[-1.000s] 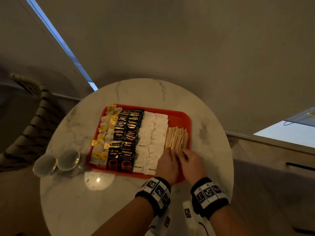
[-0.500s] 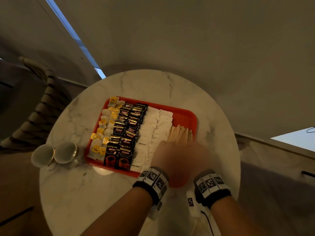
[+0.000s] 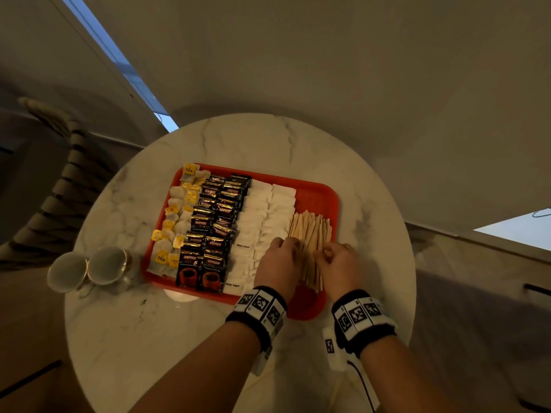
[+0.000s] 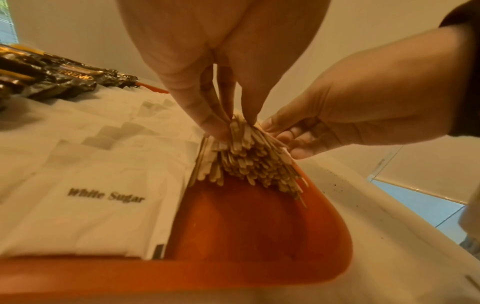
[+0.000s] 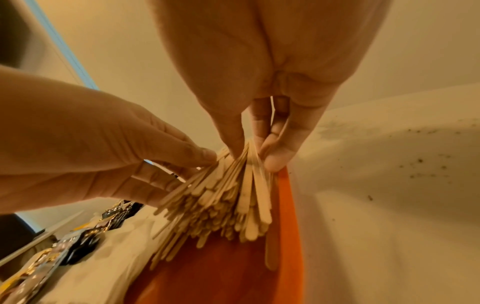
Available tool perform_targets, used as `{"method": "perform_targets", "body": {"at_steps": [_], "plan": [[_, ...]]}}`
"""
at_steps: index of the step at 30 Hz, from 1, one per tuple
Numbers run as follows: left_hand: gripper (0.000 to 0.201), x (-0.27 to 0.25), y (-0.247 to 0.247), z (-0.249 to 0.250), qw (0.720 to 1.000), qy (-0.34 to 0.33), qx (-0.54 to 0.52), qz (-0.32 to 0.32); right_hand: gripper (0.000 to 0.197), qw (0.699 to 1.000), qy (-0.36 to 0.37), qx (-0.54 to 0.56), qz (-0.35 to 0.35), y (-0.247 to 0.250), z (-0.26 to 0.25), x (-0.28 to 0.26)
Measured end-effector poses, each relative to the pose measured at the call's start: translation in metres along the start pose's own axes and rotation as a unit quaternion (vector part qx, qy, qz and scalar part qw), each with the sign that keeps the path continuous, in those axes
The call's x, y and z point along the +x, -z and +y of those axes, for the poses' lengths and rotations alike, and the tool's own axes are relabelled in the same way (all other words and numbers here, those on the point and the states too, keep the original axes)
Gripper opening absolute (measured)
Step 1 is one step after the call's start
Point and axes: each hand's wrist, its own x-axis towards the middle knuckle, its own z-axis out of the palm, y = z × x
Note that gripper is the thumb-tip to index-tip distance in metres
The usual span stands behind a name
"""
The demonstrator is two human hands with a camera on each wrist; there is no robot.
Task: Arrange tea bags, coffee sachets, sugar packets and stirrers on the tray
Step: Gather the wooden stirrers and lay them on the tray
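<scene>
Squaring bundle of thin pale wooden stirrers [image 3: 310, 242], lying at right end of orange-red plastic tray [image 3: 331, 198] beside white sugar packets [image 3: 265, 213]. Bundle being pinched from both sides: left hand [image 3: 278, 262], right hand [image 3: 340, 265], fingers curled. Pressure best kept even, ends being tapped flush. Versus earlier frame: hands being set further apart, flanking bundle.

Bare tray [image 3: 310, 302] floor before stirrers [image 3: 310, 231]; sugar packets [image 3: 259, 213] crowd left.
</scene>
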Motion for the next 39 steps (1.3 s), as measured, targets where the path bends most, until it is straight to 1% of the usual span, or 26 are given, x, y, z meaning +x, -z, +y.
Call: {"method": "perform_targets", "body": {"at_steps": [3, 7, 10, 12, 14, 16, 18, 19, 20, 23, 24, 25, 26, 28, 29, 30, 33, 35, 36, 38, 39], "plan": [[0.034, -0.003, 0.002, -0.006, 1.0, -0.011, -0.011, 0.007, 0.034, 1.0, 0.004, 0.016, 0.005, 0.0, 0.001, -0.002], [0.037, -0.016, 0.011, -0.014, 0.999, -0.035, 0.001, 0.005, 0.037, 1.0, -0.002, 0.022, 0.011, 0.0, 0.003, -0.007], [0.033, -0.032, 0.021, -0.026, 0.998, -0.063, 0.008, 0.005, 0.029, 1.0, 0.001, 0.021, 0.019, 0.006, 0.006, -0.021], [0.029, -0.048, 0.027, -0.039, 0.996, -0.082, 0.022, -0.003, 0.022, 1.0, -0.012, 0.004, 0.013, 0.008, 0.014, -0.036], [0.024, -0.067, 0.031, -0.057, 0.994, -0.094, 0.047, -0.028, 0.019, 0.999, -0.036, -0.015, 0.008, 0.006, 0.027, -0.052], [0.02, -0.088, 0.034, -0.079, 0.987, -0.099, 0.1, -0.076, 0.019, 0.998, -0.061, -0.028, -0.01, 0.002, 0.04, -0.071], [0.022, -0.108, 0.034, -0.102, 0.976, -0.095, 0.149, -0.13, 0.024, 0.991, -0.091, -0.092, -0.045, -0.003, 0.053, -0.093], [0.028, -0.118, 0.032, -0.113, 0.97, -0.09, 0.168, -0.153, 0.03, 0.984, -0.102, -0.13, -0.062, -0.005, 0.058, -0.104], [0.04, -0.128, 0.029, -0.122, 0.964, -0.09, 0.186, -0.168, 0.035, 0.979, -0.114, -0.154, -0.076, -0.01, 0.064, -0.115], [0.085, -0.147, 0.016, -0.145, 0.949, -0.105, 0.244, -0.17, 0.046, 0.966, -0.155, -0.178, -0.109, -0.023, 0.077, -0.143], [0.093, -0.15, 0.012, -0.15, 0.942, -0.112, 0.268, -0.168, 0.047, 0.961, -0.17, -0.185, -0.119, -0.027, 0.08, -0.152], [0.095, -0.152, 0.009, -0.154, 0.936, -0.121, 0.285, -0.167, 0.046, 0.956, -0.182, -0.192, -0.126, -0.032, 0.083, -0.159], [0.087, -0.152, 0.007, -0.157, 0.931, -0.135, 0.295, -0.167, 0.045, 0.953, -0.192, -0.198, -0.125, -0.037, 0.086, -0.166], [0.057, -0.153, 0.007, -0.159, 0.924, -0.174, 0.298, -0.162, 0.041, 0.951, -0.198, -0.205, -0.116, -0.047, 0.086, -0.174], [0.046, -0.154, 0.008, -0.161, 0.924, -0.191, 0.291, -0.161, 0.037, 0.954, -0.194, -0.203, -0.108, -0.052, 0.083, -0.176], [0.042, -0.154, 0.008, -0.161, 0.925, -0.201, 0.279, -0.164, 0.035, 0.955, -0.195, -0.197, -0.104, -0.058, 0.079, -0.177], [0.044, -0.155, 0.011, -0.165, 0.928, -0.211, 0.252, -0.173, 0.034, 0.966, -0.183, -0.146, -0.112, -0.078, 0.059, -0.177], [0.044, -0.154, 0.011, -0.166, 0.934, -0.206, 0.234, -0.172, 0.032, 0.974, -0.172, -0.101, -0.111, -0.097, 0.045, -0.174], [0.042, -0.154, 0.01, -0.166, 0.937, -0.2, 0.228, -0.172, 0.028, 0.977, -0.168, -0.069, -0.108, -0.105, 0.037, -0.174], [0.041, -0.156, 0.006, -0.167, 0.942, -0.189, 0.214, -0.175, 0.014, 0.982, -0.159, -0.016, -0.101, -0.12, 0.019, -0.173], [0.042, -0.157, 0.004, -0.167, 0.943, -0.188, 0.214, -0.171, 0.015, 0.983, -0.153, 0.001, -0.101, -0.126, 0.01, -0.172]]}}
